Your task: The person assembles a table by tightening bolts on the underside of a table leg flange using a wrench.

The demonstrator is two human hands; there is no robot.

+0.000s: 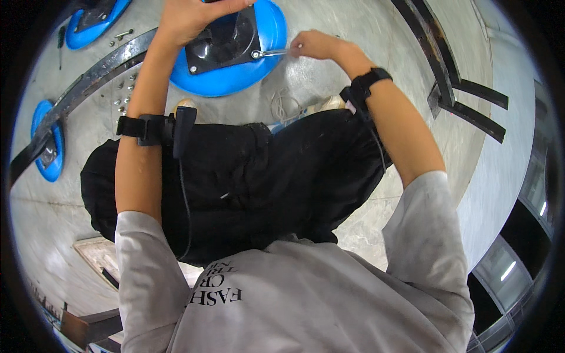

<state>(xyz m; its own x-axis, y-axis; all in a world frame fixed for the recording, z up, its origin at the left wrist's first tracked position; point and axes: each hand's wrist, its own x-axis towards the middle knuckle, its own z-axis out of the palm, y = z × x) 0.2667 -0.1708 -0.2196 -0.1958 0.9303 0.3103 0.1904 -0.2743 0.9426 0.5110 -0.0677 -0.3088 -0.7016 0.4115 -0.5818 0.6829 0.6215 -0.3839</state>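
The black square plate [226, 52] lies on the blue round disc [220, 88], which is on the floor [388, 203] just beyond the person's feet. The plate covers the middle of the disc and leaves a wide blue band along the disc's near and right edges.

At the plate's near right corner, the silver wrench [273, 53] meets a bolt [256, 55]. The right hand [315, 46] is closed around the wrench's outer end, beyond the disc's right edge. The left hand [191, 13] reaches over the plate's far left part, its thumb stretched out to the right; the upper picture edge cuts it off, so I cannot tell whether it grips anything.

As for progress, the near left corner has a bolt head [193, 69] sitting in place, and the near right bolt seems to be the one being worked on. Whether it is being tightened or loosened does not show, and the far corners cannot be judged.

Left of the left forearm, small metal fasteners [120, 101] lie loose on the floor. A curved metal bar [94, 80] passes behind that forearm. Two more blue discs, one at far left [55, 167] and one at upper left [82, 40], also carry dark plates.
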